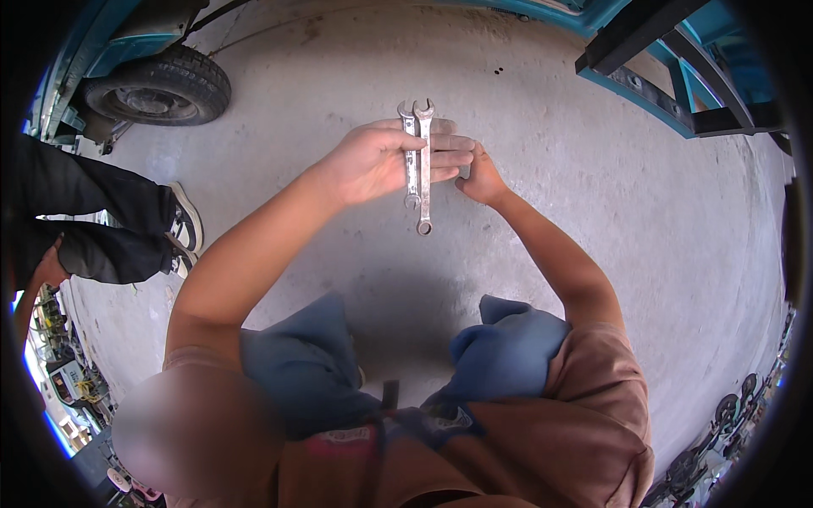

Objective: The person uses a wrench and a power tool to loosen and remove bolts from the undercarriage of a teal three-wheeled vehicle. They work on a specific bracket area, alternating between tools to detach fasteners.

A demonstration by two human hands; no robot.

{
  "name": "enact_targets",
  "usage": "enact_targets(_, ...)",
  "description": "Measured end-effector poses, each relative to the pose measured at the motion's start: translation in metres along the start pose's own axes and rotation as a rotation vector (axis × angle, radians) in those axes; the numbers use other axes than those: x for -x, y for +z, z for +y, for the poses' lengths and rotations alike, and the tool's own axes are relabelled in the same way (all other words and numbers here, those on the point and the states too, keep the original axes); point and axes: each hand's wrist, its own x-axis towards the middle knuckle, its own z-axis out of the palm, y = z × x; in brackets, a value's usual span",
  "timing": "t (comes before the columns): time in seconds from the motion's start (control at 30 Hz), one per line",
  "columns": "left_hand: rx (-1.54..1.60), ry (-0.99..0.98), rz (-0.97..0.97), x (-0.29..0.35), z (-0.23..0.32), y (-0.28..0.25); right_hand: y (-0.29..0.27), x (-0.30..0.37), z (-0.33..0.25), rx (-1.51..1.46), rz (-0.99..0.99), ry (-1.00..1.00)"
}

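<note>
My left hand (370, 166) holds two metal wrenches side by side, the thumb pressed across them against the flat fingers. The longer one is a combination wrench (425, 182) with an open jaw at the top and a ring at the bottom. Next to it is a shorter, shinier open-end wrench (411, 173) with a jaw at each end. My right hand (483, 176) is at the left fingertips, its fingers curled in. Whatever it may be gripping is hidden.
Grey concrete floor (542, 110) lies below. A blue vehicle's wheel (161, 89) is at the upper left, and a blue and black frame (652, 93) at the upper right. Another person's dark-trousered legs (102, 220) are at the left. Assorted parts (72, 372) line the lower left.
</note>
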Motion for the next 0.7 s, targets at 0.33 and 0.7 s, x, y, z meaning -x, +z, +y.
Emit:
enact_targets(0.33, -0.045, -0.045, 0.076, -0.013, -0.02, 0.012, -0.122, 0.02, -0.14, -0.076, 0.314, -0.381)
enact_targets(0.7, -0.072, -0.175, 0.227, -0.032, -0.049, 0.02, -0.161, 0.035, -0.159, 0.201, -0.054, -0.675)
